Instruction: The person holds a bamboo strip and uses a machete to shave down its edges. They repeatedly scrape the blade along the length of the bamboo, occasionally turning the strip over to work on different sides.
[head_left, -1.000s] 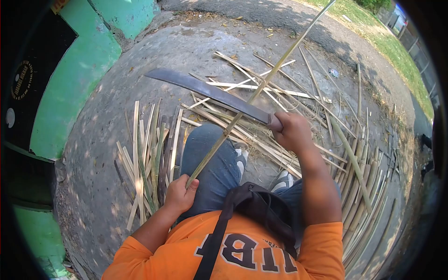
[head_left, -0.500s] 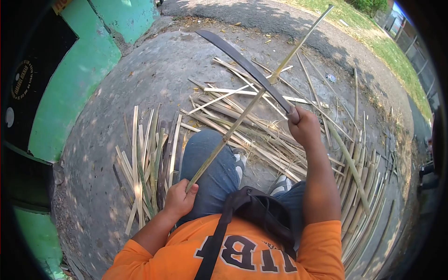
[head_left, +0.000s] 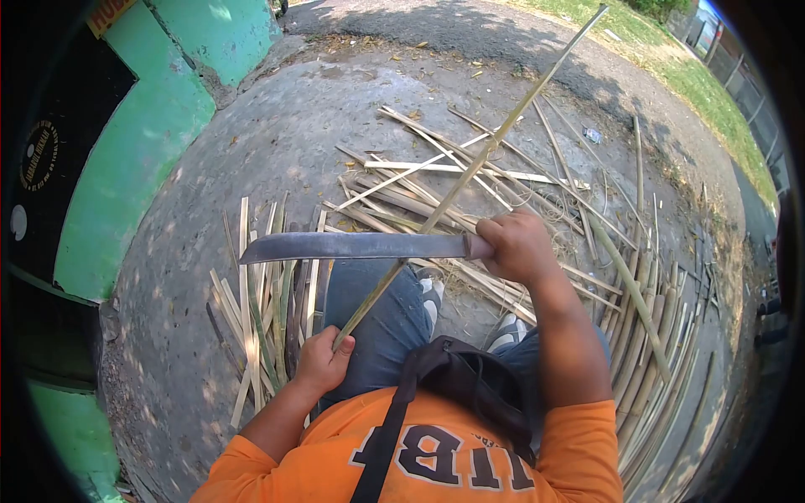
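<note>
My right hand [head_left: 521, 246] is wrapped round the wooden handle of a machete [head_left: 360, 246], whose long dark blade points left, almost level across the view. Under the blade runs a long bamboo strip [head_left: 511, 126], slanting from my lap up to the far right. Its near end is closed in my left hand [head_left: 325, 360], beside my left knee [head_left: 360, 302]. The blade overlaps the strip in this view and hides a short stretch of it.
Split bamboo strips [head_left: 419, 184] lie crisscrossed on the concrete ahead. More cut strips [head_left: 251, 318] are heaped at my left, and longer bamboo poles [head_left: 646, 335] at my right. A black bag [head_left: 470, 377] hangs at my waist. A green wall [head_left: 142, 168] stands at left.
The machete has swung down from a raised slant to nearly level, its tip moving left and toward me. My right hand has lowered and shifted slightly left; my left hand stays put.
</note>
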Demonstrator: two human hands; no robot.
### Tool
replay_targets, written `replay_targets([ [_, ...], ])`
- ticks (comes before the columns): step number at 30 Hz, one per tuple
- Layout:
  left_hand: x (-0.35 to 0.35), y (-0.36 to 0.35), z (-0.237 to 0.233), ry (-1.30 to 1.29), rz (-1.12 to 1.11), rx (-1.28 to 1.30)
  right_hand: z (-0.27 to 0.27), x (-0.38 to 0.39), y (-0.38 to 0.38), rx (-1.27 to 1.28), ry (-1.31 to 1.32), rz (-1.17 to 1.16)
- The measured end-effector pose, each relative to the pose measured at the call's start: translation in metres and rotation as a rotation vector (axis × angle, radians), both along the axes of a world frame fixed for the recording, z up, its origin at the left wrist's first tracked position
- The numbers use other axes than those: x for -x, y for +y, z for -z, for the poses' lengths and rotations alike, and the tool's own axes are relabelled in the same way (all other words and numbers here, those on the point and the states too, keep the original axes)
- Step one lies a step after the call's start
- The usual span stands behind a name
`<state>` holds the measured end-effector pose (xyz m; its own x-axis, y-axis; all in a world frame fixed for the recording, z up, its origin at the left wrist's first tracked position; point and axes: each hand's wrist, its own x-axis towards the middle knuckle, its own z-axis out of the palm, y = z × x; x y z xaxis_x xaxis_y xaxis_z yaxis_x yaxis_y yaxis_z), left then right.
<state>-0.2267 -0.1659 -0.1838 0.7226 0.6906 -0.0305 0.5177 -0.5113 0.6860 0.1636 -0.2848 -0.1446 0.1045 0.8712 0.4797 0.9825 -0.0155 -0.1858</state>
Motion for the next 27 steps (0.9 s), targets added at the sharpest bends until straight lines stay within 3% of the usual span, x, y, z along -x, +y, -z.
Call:
replay_targets([
  [2, 0.001, 0.001, 0.0, 0.006, 0.006, 0.002, 0.005, -0.021, -0.004, 0.01, 0.009, 0.083],
  [6, -0.001, -0.001, -0.004, 0.019, 0.004, 0.013, 0.016, -0.054, -0.014, -0.144, 0.219, 0.511],
  [10, -0.003, -0.001, -0.005, 0.028, -0.006, 0.004, 0.019, -0.051, -0.016, -0.154, 0.254, 0.517],
  [20, 0.0, 0.0, -0.001, 0.006, 0.013, 0.013, 0.001, -0.003, 0.004, -0.014, -0.062, -0.028],
  [24, 0.005, 0.003, 0.001, -0.017, 0.051, 0.016, 0.001, -0.033, -0.009, -0.069, -0.032, 0.069],
  [27, 0.007, 0.003, 0.002, -0.03, 0.046, 0.031, 0.001, -0.054, -0.026, -0.213, 0.086, 0.393],
])
